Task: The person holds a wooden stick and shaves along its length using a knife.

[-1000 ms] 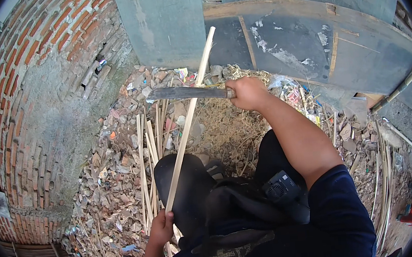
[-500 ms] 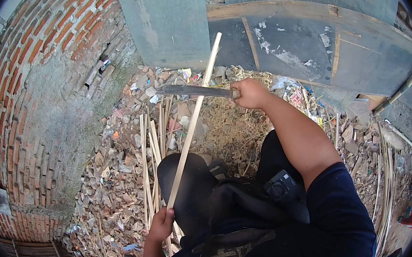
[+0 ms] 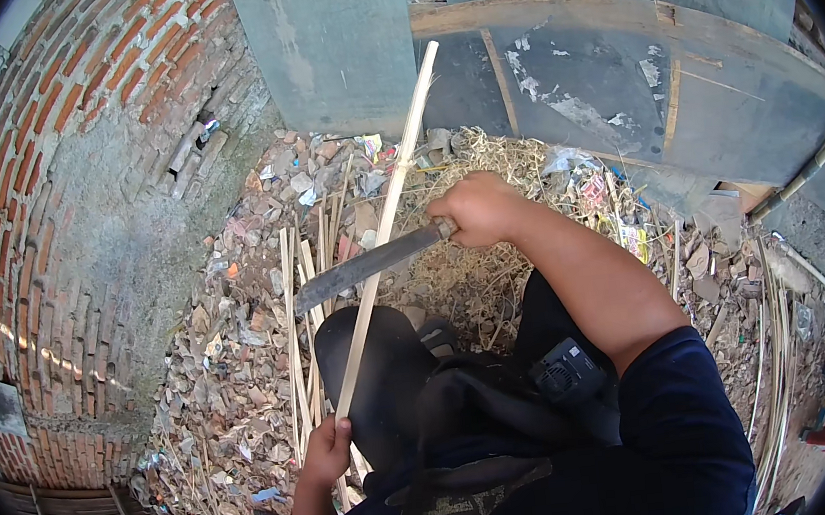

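Observation:
My left hand [image 3: 325, 455] grips the lower end of a long pale bamboo strip [image 3: 395, 184] that rises slanting up and to the right. My right hand [image 3: 476, 209] holds the handle of a broad grey machete [image 3: 363, 266]. Its blade points left and down and crosses the strip about halfway along it. My knees in dark trousers [image 3: 385, 381] sit just under the strip.
Several cut bamboo strips [image 3: 295, 310] lie on the rubble-strewn ground [image 3: 231, 347] to my left. A heap of straw-like shavings [image 3: 495, 279] lies ahead. A curved brick wall [image 3: 54, 195] stands at left, grey panels [image 3: 616, 85] at the back, bamboo poles [image 3: 806, 171] at right.
My right hand has swung the machete down and toward me, from level near the strip's upper part to slanting across its middle. The left hand keeps its hold.

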A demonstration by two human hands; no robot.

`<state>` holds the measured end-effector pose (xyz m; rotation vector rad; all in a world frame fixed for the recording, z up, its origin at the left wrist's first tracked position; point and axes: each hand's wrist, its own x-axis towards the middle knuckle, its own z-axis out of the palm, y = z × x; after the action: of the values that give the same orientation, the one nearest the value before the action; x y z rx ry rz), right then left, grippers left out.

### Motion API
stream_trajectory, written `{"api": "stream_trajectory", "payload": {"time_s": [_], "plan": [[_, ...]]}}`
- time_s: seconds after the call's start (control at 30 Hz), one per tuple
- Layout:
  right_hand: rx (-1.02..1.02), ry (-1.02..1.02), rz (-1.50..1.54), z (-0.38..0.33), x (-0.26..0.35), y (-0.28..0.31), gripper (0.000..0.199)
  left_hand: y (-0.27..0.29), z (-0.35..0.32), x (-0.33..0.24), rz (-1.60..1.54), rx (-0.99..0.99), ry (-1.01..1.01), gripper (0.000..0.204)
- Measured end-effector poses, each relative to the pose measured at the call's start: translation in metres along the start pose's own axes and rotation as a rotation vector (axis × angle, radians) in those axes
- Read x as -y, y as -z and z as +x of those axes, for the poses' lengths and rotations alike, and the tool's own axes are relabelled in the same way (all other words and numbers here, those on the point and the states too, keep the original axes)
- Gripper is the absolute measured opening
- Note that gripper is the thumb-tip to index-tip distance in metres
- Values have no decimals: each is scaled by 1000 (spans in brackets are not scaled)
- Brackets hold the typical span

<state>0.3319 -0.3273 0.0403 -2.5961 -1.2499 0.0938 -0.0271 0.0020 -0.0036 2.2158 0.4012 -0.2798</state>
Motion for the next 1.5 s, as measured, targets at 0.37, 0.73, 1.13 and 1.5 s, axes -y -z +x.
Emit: {"api": "stream_trajectory", "payload": {"time_s": [0.37,0.73,1.13,1.5], "plan": [[-546,-750,765,-20,-109,-31,50,-3,1,9,-228,35,21,44],[-348,-289,387,-15,-42,1,28,-25,-12,-38,364,-276,-12,36],[-40,-280,280,-2,-20,-4,27,-35,-7,-27,562,-439,-57,29],[124,-158,140,-6,5,8,32,-31,-10,-35,631,-422,-8,28]]}}
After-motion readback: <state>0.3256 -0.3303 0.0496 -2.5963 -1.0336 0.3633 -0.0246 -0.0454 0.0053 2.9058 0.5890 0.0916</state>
